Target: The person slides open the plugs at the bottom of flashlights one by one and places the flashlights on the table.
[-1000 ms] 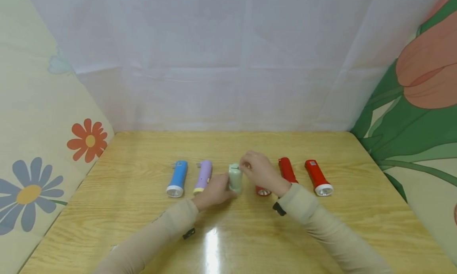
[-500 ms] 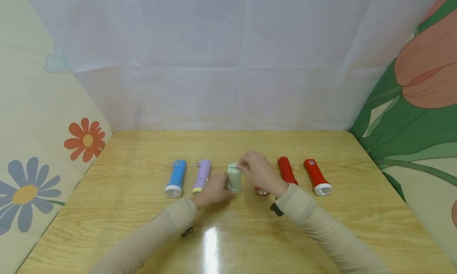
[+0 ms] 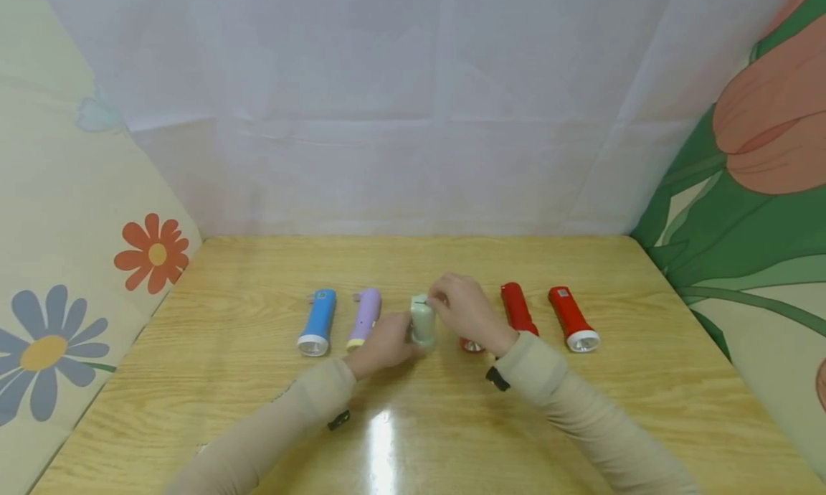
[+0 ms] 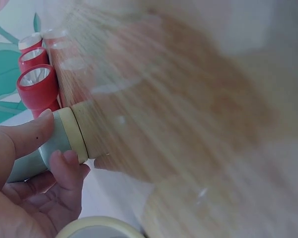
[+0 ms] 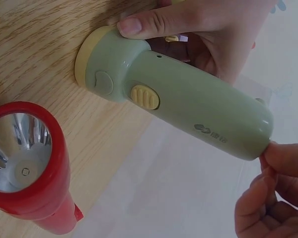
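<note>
A pale green flashlight [image 5: 198, 99] with a cream rim and cream switch stands upright, lens end down on the table [image 3: 413, 437]. My left hand [image 3: 389, 341] grips it low, thumb and fingers round its head, as the left wrist view also shows. At its upper tail end my right hand [image 3: 466, 307] pinches the edge between thumb and fingertip [image 5: 288, 158]; what exactly lies between those fingertips is too small to tell. Just right of it lies a red flashlight [image 5: 44, 198], partly behind my right hand in the head view.
Left of my hands lie a purple flashlight [image 3: 368, 312] and a blue flashlight [image 3: 320, 316] with a white rim. To the right are another red flashlight [image 3: 516, 307] and a red flashlight with a white rim [image 3: 574, 319]. A white cloth [image 3: 413, 122] hangs behind the table.
Both hands keep their hold on the green flashlight. The whole head view has shifted very slightly; nothing else has visibly moved.
</note>
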A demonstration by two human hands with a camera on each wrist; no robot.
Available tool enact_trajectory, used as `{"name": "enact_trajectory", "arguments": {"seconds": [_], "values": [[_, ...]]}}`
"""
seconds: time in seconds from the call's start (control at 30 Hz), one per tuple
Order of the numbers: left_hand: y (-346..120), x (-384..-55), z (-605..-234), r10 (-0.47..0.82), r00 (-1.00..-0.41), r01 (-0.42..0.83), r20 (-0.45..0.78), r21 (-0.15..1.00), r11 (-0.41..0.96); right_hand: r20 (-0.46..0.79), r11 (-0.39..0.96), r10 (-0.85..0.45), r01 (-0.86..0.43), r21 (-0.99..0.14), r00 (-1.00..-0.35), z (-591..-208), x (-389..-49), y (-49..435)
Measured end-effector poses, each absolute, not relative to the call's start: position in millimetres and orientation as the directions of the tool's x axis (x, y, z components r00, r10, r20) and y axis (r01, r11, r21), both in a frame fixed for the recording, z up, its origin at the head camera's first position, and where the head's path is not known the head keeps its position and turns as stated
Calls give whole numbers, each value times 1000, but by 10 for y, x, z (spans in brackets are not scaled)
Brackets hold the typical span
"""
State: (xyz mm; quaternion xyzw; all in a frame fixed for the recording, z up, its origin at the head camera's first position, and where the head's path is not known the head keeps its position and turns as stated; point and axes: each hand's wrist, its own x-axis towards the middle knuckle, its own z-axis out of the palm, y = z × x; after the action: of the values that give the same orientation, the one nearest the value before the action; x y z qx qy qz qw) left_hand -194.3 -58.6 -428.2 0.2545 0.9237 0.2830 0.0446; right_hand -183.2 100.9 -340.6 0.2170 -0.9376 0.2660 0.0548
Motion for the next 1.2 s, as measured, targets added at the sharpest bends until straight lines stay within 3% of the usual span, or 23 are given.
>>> {"name": "enact_trajectory", "arguments": {"seconds": [1.2], "values": [[-572, -1924, -4260, 496, -864, 463, 85, 523, 716, 288, 740, -381, -476, -476, -879, -3432, -1856, 940]]}}
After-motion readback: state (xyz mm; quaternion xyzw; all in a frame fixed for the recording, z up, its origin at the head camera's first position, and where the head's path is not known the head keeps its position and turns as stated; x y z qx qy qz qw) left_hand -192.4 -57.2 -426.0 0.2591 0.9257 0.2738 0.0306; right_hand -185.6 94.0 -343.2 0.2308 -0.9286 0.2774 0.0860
